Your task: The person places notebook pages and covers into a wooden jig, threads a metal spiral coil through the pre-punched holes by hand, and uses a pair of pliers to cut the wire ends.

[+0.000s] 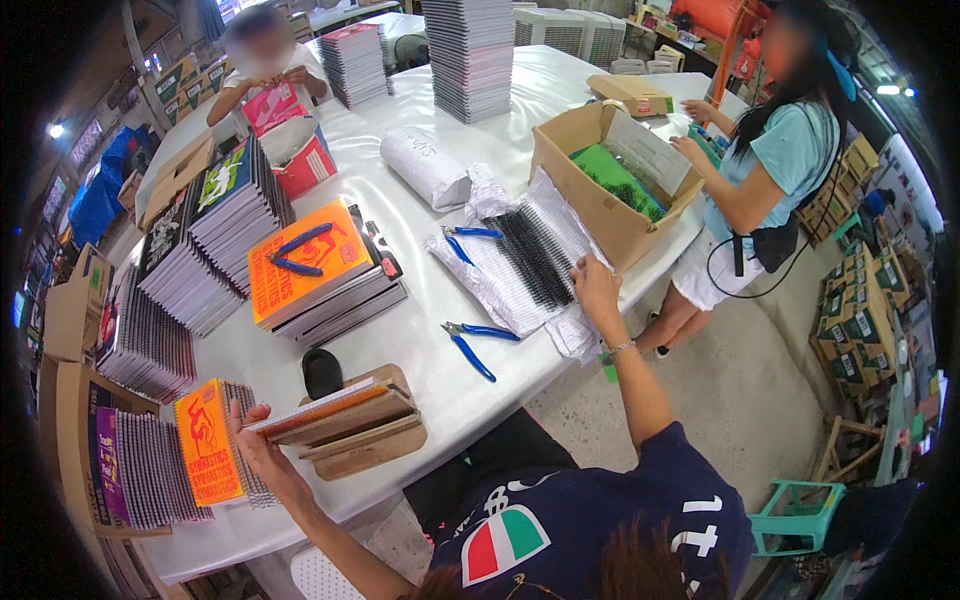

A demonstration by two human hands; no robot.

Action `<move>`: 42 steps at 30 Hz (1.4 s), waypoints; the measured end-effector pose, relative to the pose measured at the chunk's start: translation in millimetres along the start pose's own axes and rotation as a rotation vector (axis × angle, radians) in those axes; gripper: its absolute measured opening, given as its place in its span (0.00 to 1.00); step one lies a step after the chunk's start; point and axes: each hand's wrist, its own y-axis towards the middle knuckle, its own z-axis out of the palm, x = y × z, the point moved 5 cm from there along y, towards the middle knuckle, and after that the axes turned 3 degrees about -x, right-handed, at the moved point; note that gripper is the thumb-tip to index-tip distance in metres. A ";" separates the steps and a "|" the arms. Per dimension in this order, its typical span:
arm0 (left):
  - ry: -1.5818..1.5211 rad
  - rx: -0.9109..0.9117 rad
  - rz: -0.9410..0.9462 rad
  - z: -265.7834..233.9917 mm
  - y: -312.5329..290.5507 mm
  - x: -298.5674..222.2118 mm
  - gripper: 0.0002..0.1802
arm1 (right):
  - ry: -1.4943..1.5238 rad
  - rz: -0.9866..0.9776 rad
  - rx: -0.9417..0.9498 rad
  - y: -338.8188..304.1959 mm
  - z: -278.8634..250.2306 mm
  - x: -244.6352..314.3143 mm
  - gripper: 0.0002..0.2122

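Note:
At lower left, my left hand (262, 450) holds the outer end of a notebook (318, 410) with its thumb and fingers. That notebook stands on edge in a slotted wooden stand (375, 452). My right hand (597, 288) reaches to the edge of a pile of black spiral binding coils (535, 255), its fingers closed at one coil there; the fingertips are partly hidden. The coils lie on white wrapping paper (480, 290). Blue-handled cutters (478, 334) lie in front of the paper, and another pair (462, 240) rests on it.
Spiral-bound orange notebooks (212, 440) stand left of my left hand. Blue cutters (298, 250) top an orange notebook stack (310, 265). A dark oval object (321, 373) lies behind the stand. A cardboard box (560, 160) holds green coils. Two people work across the table and at right.

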 end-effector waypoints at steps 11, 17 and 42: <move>0.049 -0.177 -0.036 3.0 -2.0 10.1 0.26 | 0.368 0.059 -0.320 4.4 -31.4 11.4 0.06; -0.045 -0.150 -0.146 9.3 -4.7 1.4 0.28 | 1.111 0.031 -0.222 -1.6 -69.7 73.6 0.04; 0.824 0.051 0.527 125.5 -75.2 -51.3 0.28 | 1.901 0.025 0.035 9.3 -55.3 87.8 0.11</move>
